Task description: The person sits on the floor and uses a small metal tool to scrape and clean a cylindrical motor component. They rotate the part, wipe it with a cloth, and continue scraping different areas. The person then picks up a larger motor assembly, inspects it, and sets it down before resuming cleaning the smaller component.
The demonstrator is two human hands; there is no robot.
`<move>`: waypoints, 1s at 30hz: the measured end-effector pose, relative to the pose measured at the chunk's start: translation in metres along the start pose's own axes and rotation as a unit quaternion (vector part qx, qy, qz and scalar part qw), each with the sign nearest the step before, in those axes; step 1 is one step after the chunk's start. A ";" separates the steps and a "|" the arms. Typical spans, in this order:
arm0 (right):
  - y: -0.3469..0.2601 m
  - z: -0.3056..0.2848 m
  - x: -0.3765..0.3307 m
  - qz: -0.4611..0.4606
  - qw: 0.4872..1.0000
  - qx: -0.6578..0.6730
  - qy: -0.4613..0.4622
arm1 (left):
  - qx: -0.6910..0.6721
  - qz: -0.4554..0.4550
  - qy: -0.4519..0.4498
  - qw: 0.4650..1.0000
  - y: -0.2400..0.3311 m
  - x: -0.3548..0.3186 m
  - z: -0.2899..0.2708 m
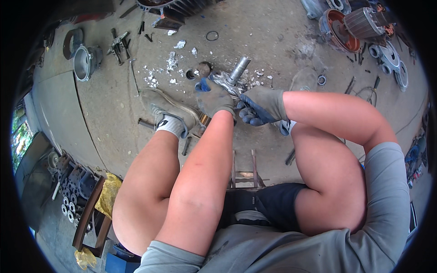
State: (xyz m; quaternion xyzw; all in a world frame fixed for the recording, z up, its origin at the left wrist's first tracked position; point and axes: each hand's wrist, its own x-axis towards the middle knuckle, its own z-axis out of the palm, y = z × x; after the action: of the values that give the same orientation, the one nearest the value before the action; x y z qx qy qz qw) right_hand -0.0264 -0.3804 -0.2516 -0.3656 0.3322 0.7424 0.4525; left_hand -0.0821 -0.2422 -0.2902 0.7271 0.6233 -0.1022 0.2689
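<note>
Between my shoes stands a silvery metal part with an upright round shaft (pixel 239 70), its base rough and shiny. My left hand (pixel 215 97), in a grey and blue work glove, is closed against the near left side of that base. Just to the right, my right hand (pixel 263 105), gloved alike, has its fingers curled at the near edge of the same part. Whatever lies within the right fingers is hidden. Beside the left hand's fingertips sit a dark ring (pixel 190 73) and a rounded brownish piece (pixel 203 69).
Whitish scraps (pixel 172 61) litter the concrete floor. A metal housing ring (pixel 83 63) and a puller-like tool (pixel 119 45) lie at the left. Far right are an opened motor (pixel 362 22) and flat metal covers (pixel 393 63). A wooden frame (pixel 88 214) stands near left.
</note>
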 end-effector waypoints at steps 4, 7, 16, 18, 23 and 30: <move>0.005 0.000 -0.004 -0.007 1.000 -0.008 0.011 | -0.010 -0.001 -0.011 1.000 0.003 -0.003 -0.002; 0.011 -0.007 0.004 -0.004 1.000 0.014 0.014 | -0.021 -0.002 0.016 1.000 0.005 -0.005 -0.001; -0.029 -0.084 0.032 -0.269 0.683 -0.668 0.125 | -0.020 0.013 0.010 1.000 0.002 -0.002 0.000; -0.041 -0.089 0.029 -0.331 0.585 -0.725 0.153 | -0.030 0.015 0.021 0.999 0.002 -0.002 0.000; -0.054 -0.072 0.004 -0.393 0.478 -0.768 0.165 | -0.029 0.003 0.015 0.999 0.002 0.000 0.001; -0.009 -0.044 -0.001 -0.108 0.941 -0.293 0.134 | -0.038 -0.003 0.023 0.999 0.005 -0.003 -0.001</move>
State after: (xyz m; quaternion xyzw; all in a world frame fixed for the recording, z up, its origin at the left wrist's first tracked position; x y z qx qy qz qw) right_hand -0.0076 -0.4134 -0.2749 -0.6116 0.1162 0.6980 0.3539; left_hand -0.0779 -0.2449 -0.2862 0.7171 0.6346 -0.0627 0.2813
